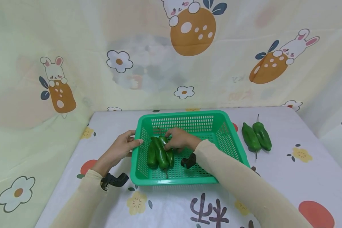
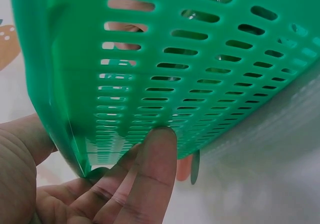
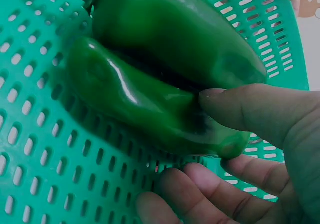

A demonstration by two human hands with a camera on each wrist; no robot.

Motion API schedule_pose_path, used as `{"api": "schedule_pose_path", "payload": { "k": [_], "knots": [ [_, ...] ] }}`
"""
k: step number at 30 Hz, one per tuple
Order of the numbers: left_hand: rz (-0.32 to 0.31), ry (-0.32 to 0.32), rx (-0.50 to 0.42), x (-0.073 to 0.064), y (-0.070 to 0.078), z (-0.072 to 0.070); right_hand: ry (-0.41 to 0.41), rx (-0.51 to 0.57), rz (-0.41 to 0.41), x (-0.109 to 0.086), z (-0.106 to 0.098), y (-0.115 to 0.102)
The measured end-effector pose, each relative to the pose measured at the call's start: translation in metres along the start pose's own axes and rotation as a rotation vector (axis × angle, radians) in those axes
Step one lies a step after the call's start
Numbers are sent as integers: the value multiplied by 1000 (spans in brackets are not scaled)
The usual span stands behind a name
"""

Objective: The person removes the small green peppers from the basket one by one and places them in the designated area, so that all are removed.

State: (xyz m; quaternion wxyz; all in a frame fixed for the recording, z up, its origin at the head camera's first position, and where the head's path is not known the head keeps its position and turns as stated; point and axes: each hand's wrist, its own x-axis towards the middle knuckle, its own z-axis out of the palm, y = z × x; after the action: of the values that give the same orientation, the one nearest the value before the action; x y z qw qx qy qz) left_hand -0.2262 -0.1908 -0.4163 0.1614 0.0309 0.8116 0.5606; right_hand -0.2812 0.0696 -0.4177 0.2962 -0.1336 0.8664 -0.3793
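A green plastic basket (image 1: 174,182) with slotted walls stands on the table. My left hand (image 1: 121,147) holds its left rim, thumb over the edge and fingers against the outer wall, as the left wrist view shows. Inside, several green peppers lie side by side at the left; the middle green pepper (image 1: 160,153) partly overlaps its neighbours. My right hand (image 1: 183,139) reaches into the basket and pinches the rightmost green pepper (image 3: 150,101) near its end, thumb on top and fingers around its side. A larger green pepper (image 3: 170,28) lies beside it in the right wrist view.
Two more green peppers, a left one (image 1: 251,137) and a right one (image 1: 262,136), lie together on the table right of the basket. A patterned cloth (image 1: 176,205) covers the table. Behind it hangs a printed curtain (image 1: 148,95).
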Motion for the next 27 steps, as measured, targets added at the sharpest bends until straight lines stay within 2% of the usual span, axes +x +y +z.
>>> {"api": "schedule_pose_path", "payload": {
  "k": [13, 23, 27],
  "knots": [
    [-3, 1, -5, -1, 1, 0, 20, -67, 1, 0, 7, -5],
    [3, 2, -5, -1, 0, 0, 53, -113, 0, 1, 5, -2],
    [5, 3, 2, -1, 1, 0, 66, -131, -1, -4, -1, -3]
  ]
}}
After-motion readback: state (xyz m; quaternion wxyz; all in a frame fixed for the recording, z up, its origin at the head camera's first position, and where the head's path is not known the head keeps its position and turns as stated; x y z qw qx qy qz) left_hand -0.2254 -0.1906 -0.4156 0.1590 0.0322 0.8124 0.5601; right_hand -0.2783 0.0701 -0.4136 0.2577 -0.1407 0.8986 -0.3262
